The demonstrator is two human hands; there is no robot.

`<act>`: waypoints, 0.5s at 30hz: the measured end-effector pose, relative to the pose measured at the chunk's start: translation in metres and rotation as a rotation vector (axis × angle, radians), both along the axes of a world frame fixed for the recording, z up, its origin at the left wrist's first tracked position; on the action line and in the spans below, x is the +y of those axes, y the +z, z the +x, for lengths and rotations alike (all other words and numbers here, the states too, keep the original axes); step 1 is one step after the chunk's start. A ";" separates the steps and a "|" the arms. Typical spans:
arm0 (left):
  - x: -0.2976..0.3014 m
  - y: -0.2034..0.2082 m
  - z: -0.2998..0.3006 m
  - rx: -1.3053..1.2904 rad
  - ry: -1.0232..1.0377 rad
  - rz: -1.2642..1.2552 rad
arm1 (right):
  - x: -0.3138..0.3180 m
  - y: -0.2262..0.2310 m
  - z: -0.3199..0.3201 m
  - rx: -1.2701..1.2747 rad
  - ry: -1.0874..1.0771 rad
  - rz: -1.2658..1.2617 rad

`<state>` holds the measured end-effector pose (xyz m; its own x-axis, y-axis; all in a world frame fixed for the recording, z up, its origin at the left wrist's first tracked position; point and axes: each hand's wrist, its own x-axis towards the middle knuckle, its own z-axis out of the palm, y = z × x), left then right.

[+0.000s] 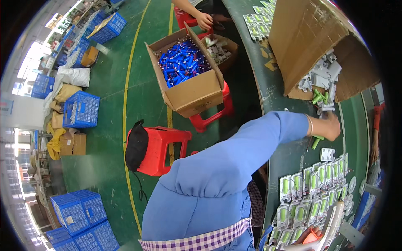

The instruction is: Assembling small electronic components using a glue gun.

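Note:
My left hand, at the end of a blue sleeve with a bracelet at the wrist, reaches across the bench on the right. Its fingers curl down beside loose white plastic parts and green cylindrical cells spilling from a tipped carton; what they hold is hidden. At the lower right edge, my right hand shows only partly, wrapped round a white tool with an orange trigger-like part, which looks like a glue gun. Beside it lie rows of white casings with green cells. One white casing lies apart.
The open carton stands on the dark green bench. On a red stool, a box of blue wired cells sits left of the bench. Another red stool holds a black bag. A co-worker's hand is at the top; blue crates line the left.

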<state>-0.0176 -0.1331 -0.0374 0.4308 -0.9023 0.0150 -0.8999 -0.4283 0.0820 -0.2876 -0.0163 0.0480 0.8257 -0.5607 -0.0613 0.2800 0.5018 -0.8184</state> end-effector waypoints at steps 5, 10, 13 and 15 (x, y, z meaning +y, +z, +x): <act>0.027 0.000 0.010 -0.033 -0.244 -0.489 | -0.005 0.015 -0.065 0.076 -0.365 -0.054; 0.099 0.055 0.000 0.493 -0.182 -0.936 | 0.015 0.049 -0.125 0.007 -0.566 -0.120; 0.172 0.056 -0.024 0.510 -0.259 -0.748 | 0.022 0.056 -0.116 0.081 -0.626 -0.167; 0.183 0.031 -0.038 0.577 -0.383 -0.657 | 0.025 0.062 -0.111 0.104 -0.747 -0.156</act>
